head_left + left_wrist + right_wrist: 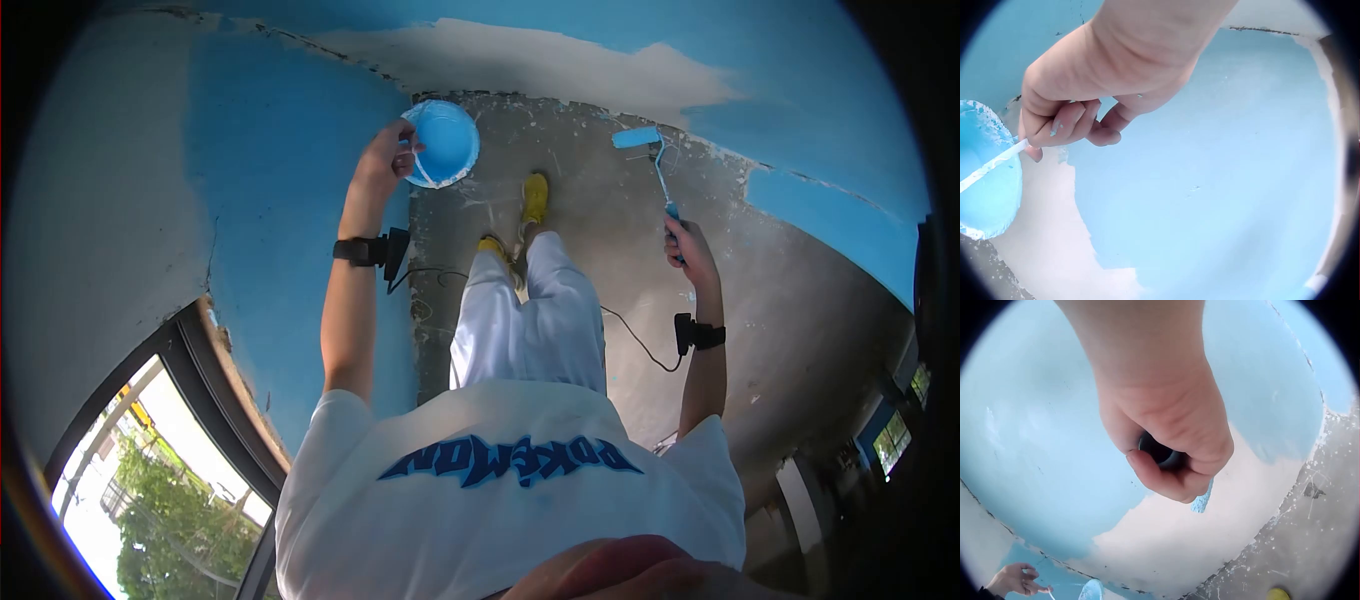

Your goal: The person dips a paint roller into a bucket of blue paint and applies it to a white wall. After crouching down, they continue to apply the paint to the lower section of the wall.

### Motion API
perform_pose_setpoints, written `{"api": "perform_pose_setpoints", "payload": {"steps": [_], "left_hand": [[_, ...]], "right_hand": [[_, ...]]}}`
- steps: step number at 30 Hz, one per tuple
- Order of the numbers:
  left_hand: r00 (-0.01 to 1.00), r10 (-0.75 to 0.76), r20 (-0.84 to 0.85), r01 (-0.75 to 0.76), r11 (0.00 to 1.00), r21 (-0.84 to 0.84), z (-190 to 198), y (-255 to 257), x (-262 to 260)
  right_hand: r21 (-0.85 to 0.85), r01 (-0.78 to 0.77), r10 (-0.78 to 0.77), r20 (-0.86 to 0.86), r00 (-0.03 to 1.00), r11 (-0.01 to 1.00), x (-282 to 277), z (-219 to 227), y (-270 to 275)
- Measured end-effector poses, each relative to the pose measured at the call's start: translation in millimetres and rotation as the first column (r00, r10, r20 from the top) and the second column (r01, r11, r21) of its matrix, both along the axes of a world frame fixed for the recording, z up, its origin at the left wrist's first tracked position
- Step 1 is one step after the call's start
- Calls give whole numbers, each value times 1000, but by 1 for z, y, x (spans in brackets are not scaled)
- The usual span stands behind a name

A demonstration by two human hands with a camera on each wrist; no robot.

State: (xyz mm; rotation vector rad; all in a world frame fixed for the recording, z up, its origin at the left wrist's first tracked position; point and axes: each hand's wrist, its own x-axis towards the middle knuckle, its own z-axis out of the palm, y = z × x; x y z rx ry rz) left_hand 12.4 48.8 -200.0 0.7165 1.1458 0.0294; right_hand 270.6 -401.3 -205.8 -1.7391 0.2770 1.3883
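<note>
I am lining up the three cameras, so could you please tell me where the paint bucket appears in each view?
Head: the paint bucket is top centre, hanging from the left hand.
Left wrist: at the left edge, its thin handle pinched by the fingers.
Right wrist: a sliver at the bottom edge, beside the distant left hand.
Shared landmark: the unpainted pale patch of wall.

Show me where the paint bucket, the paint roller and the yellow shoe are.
paint bucket [443,140]: head view, on the blue paint inside it.
paint roller [636,137]: head view, on the blue roller sleeve.
yellow shoe [535,197]: head view, on the top of the forward shoe.
</note>
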Motion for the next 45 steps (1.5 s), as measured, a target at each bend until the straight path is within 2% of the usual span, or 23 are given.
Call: {"api": "perform_pose_setpoints", "payload": {"steps": [1, 5, 6, 7, 9, 11, 12, 13, 14, 16, 17, 19, 21, 24, 26, 28, 29, 31, 34, 37, 39, 43, 45], "left_hand": [[1000, 6, 9, -6, 1000, 8, -18, 2, -2], [989, -146, -25, 147, 989, 23, -70, -1, -8], [975, -214, -51, 216, 976, 28, -88, 2, -8], [975, -214, -54, 215, 976, 25, -108, 6, -9], [939, -329, -96, 332, 943, 16, -159, 14, -8], [913, -395, -98, 398, 917, 9, -193, 24, -1], [886, -454, -89, 456, 890, 0, -226, 28, -2], [888, -453, -83, 455, 890, 8, -256, 32, 3], [884, -457, -93, 461, 887, 17, -282, 34, 9], [883, -460, -95, 464, 886, 22, -306, 31, 11], [871, -481, -105, 487, 872, 43, -323, 31, 15], [860, -499, -106, 507, 858, 78, -361, 33, 19], [776, -629, -50, 631, 774, 47, -380, 38, 22], [760, -649, -37, 650, 755, 90, -389, 39, 16], [769, -639, -3, 636, 764, 110, -408, 42, 13], [778, -627, 31, 619, 774, 132, -415, 47, 11], [796, -604, 36, 592, 790, 163, -417, 47, 10], [825, -563, 50, 545, 815, 195, -407, 44, 3], [827, -560, 47, 547, 821, 162, -401, 35, -2], [796, -591, 133, 584, 807, 92, -392, 23, -8], [797, -592, 116, 586, 806, 88, -384, 22, -5], [762, -646, 52, 644, 763, 55, -402, 22, -4], [726, -686, -48, 687, 725, 39, -414, 26, -2]], "right_hand": [[11, -64, 64, 22, 998, 998, -4, -16, 8], [54, -159, 158, 31, 987, 986, -30, -63, 42], [46, -222, 220, 40, 975, 974, -38, -80, 54], [36, -283, 282, 45, 958, 958, -44, -96, 66], [46, -326, 324, 46, 945, 944, -57, -136, 91], [59, -369, 366, 56, 929, 927, -63, -164, 118], [84, -433, 430, 54, 901, 897, -70, -191, 132], [113, -496, 492, 60, 868, 861, -70, -216, 144], [116, -499, 493, 73, 867, 859, -69, -240, 156], [59, -606, 597, 121, 793, 793, -77, -264, 173], [58, -609, 599, 130, 790, 791, -79, -282, 181], [-19, -684, 676, 169, 717, 729, -81, -320, 199], [-13, -702, 694, 168, 701, 712, -79, -357, 215], [22, -731, 722, 131, 679, 683, -84, -404, 237], [47, -739, 730, 123, 672, 672, -86, -442, 251], [164, -617, 635, -93, 767, 770, -88, -472, 264], [160, -626, 643, -87, 761, 763, -90, -482, 269], [164, -481, 506, -361, 783, 861, -90, -475, 281], [144, -499, 516, -345, 784, 854, -96, -468, 286], [149, -514, 531, -350, 772, 845, -96, -460, 281], [143, -536, 547, -368, 752, 832, -92, -457, 279], [106, -579, 567, -400, 720, 809, -100, -468, 270], [99, -565, 549, -419, 724, 819, -102, -474, 268]]}}
